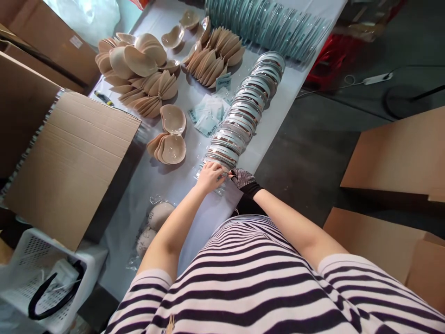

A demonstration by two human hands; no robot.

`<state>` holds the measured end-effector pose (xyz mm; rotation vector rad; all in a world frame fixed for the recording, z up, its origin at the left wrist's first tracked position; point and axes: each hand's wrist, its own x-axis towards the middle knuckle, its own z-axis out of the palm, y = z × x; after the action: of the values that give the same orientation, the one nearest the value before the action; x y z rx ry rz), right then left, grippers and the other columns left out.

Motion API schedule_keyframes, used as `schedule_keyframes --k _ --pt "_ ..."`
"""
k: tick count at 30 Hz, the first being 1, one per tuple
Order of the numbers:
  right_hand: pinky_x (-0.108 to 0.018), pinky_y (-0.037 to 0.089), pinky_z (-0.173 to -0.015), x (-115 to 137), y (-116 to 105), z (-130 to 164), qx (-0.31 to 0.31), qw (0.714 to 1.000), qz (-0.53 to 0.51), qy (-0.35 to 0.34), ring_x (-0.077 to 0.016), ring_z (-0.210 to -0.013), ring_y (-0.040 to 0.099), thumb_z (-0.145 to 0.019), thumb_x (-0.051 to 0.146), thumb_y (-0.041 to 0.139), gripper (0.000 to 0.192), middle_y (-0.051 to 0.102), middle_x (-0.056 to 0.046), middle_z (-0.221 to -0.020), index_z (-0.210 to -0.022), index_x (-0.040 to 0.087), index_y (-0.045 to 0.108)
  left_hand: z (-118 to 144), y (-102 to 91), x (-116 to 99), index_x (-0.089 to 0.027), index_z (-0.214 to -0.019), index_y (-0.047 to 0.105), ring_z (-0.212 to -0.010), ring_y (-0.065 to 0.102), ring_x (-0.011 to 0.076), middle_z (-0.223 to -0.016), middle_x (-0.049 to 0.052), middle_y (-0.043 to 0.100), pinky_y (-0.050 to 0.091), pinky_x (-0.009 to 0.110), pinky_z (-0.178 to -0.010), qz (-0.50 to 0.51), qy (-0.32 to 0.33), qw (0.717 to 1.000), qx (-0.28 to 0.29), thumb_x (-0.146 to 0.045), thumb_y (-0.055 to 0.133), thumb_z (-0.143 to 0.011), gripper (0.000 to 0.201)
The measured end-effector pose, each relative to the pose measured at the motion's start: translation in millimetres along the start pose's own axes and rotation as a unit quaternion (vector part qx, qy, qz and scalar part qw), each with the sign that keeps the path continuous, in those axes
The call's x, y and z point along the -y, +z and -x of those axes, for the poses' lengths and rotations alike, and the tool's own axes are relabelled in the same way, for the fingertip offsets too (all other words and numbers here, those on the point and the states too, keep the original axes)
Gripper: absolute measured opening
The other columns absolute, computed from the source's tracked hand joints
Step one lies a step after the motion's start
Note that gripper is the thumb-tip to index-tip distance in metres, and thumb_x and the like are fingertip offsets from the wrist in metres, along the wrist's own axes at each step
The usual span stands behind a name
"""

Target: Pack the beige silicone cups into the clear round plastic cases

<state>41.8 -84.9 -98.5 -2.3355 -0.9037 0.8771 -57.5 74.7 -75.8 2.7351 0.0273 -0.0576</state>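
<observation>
A long row of clear plastic clamshell packs [247, 104], with beige cups and pale cards inside, runs across the table. At its near end, my bare left hand [210, 177] curls its fingers over the last pack. My right hand [243, 181], in a dark dotted fingerless glove, pinches the right edge of that same end. The fingertips partly hide what lies between them. Left of the row lie small printed sachets [209, 111]. Beyond them, an opened pair of beige adhesive bra cups [174, 134] rests with a few more cups tucked against it.
Beige bra cups [146, 58] are piled at the far left, with another stack [212, 58] nearby. Empty-looking clear shells [267, 23] line the back. A cardboard box [73, 162] and white basket [69, 278] stand left. Bagged cups [156, 222] lie near my left arm; cartons [396, 157] stand right.
</observation>
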Motion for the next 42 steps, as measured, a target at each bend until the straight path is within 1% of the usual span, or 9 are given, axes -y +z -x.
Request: schedule_keyframes --k 5,11,16,22,25,29,32,37,42 --pt "-0.028 0.05 -0.092 1.7 18.2 11.9 -0.066 0.995 -0.067 0.042 -0.0183 -0.103 0.067 -0.091 0.017 0.055 0.018 0.073 -0.008 -0.11 -0.103 0.019 0.068 -5.5 -2.5 0.7 -0.024 -0.096 0.071 -0.105 0.057 0.0272 -0.11 0.008 0.068 0.045 0.043 -0.094 -0.007 0.01 0.999 0.034 -0.032 0.066 -0.087 0.013" --pt "-0.034 0.051 -0.094 -5.3 36.4 12.3 -0.145 0.977 -0.115 0.111 -0.0202 -0.102 0.066 -0.085 0.018 0.057 0.023 0.071 -0.011 -0.113 -0.106 0.015 0.066 -7.4 -4.7 -0.5 -0.023 -0.096 0.068 -0.112 0.06 0.0237 -0.123 0.006 0.069 0.041 0.043 -0.103 0.015 0.039 0.999 0.021 -0.029 0.061 -0.091 0.011" --pt "-0.029 0.051 -0.085 -9.2 30.7 5.0 -0.09 0.985 -0.09 0.119 -0.0184 -0.092 0.068 -0.093 0.023 0.051 0.018 0.075 -0.007 -0.101 -0.094 0.019 0.069 -9.6 -2.4 -4.0 -0.021 -0.09 0.067 -0.103 0.061 0.025 -0.108 0.008 0.07 0.044 0.04 -0.097 -0.021 0.02 0.999 0.031 -0.029 0.06 -0.09 0.011" --pt "-0.031 0.049 -0.093 -1.2 34.5 10.4 -0.111 0.992 -0.02 0.051 -0.0205 -0.105 0.065 -0.096 0.022 0.044 0.029 0.071 -0.011 -0.117 -0.112 0.017 0.068 -6.4 2.2 -7.6 -0.025 -0.099 0.069 -0.109 0.055 0.0279 -0.112 0.008 0.067 0.041 0.044 -0.098 -0.045 0.013 0.999 0.001 -0.028 0.059 -0.089 0.015" --pt "-0.031 0.046 -0.102 2.3 32.1 8.8 -0.113 0.994 0.009 0.005 -0.0211 -0.115 0.061 -0.093 0.018 0.047 0.031 0.068 -0.013 -0.122 -0.117 0.013 0.066 -7.9 1.2 -5.6 -0.024 -0.098 0.068 -0.107 0.056 0.0264 -0.111 0.008 0.068 0.042 0.043 -0.098 -0.026 0.035 0.999 0.017 -0.026 0.06 -0.088 0.013" --pt "-0.029 0.046 -0.102 9.4 14.3 -2.7 -0.025 0.996 0.064 -0.051 -0.0223 -0.115 0.062 -0.091 0.021 0.052 0.03 0.068 -0.013 -0.125 -0.116 0.015 0.069 -14.6 -0.9 -1.8 -0.021 -0.09 0.067 -0.096 0.061 0.0251 -0.093 0.007 0.069 0.043 0.041 -0.095 -0.041 0.033 0.998 0.041 -0.028 0.059 -0.089 0.01" --pt "-0.033 0.049 -0.095 13.7 -2.9 -7.7 0.03 0.99 0.133 -0.034 -0.0271 -0.111 0.065 -0.088 0.034 0.06 0.032 0.069 -0.014 -0.124 -0.114 0.017 0.071 -16.7 -1.8 -0.5 -0.021 -0.085 0.066 -0.095 0.061 0.0262 -0.09 0.008 0.069 0.044 0.042 -0.095 -0.056 0.024 0.997 0.041 -0.034 0.062 -0.088 0.013" --pt "-0.031 0.051 -0.085 13.4 -15.4 -7.5 0.071 0.983 0.162 0.053 -0.0273 -0.103 0.069 -0.087 0.049 0.063 0.038 0.072 -0.014 -0.117 -0.11 0.02 0.072 -5.2 -1.1 4.0 -0.026 -0.093 0.071 -0.102 0.06 0.0265 -0.098 0.008 0.069 0.044 0.043 -0.095 -0.028 -0.005 0.999 -0.024 -0.033 0.062 -0.09 0.012" --pt "-0.028 0.049 -0.083 8.8 -17.6 -8.7 0.097 0.988 0.107 0.054 -0.0236 -0.106 0.068 -0.094 0.05 0.053 0.038 0.072 -0.009 -0.12 -0.113 0.021 0.07 -4.1 5.3 14.0 -0.027 -0.115 0.068 -0.12 0.056 0.025 -0.124 0.009 0.062 0.045 0.043 -0.104 0.041 -0.164 0.971 -0.167 -0.01 0.052 -0.086 0.037"
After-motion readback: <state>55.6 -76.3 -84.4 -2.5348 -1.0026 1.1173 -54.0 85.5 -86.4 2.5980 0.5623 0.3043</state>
